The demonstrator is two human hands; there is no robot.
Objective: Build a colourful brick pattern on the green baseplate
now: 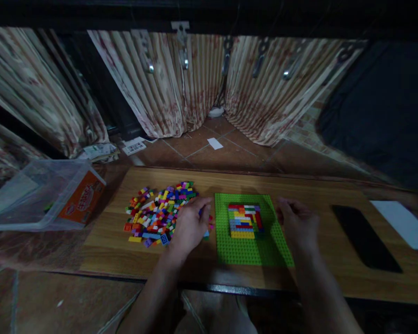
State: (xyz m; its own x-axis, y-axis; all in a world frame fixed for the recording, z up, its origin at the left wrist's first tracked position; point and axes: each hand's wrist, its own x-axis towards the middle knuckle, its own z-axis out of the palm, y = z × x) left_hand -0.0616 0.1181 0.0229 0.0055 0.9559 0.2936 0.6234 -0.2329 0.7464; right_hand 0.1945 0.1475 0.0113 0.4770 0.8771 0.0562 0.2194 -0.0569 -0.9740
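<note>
A green baseplate (251,250) lies on a low wooden table (230,183), with a block of coloured bricks (244,220) built on its far half. To its left spreads a pile of several loose coloured bricks (156,213). My left hand (190,227) rests at the pile's right edge, fingers curled and pinching a small blue piece. My right hand (296,225) sits at the baseplate's right edge, fingers curled loosely; nothing shows in it.
A clear plastic tub (31,195) with an orange label lies tipped at the left. A black phone (364,236) and a white sheet (404,222) lie on the table's right. Curtains (195,83) hang behind, over a tiled floor with scattered papers.
</note>
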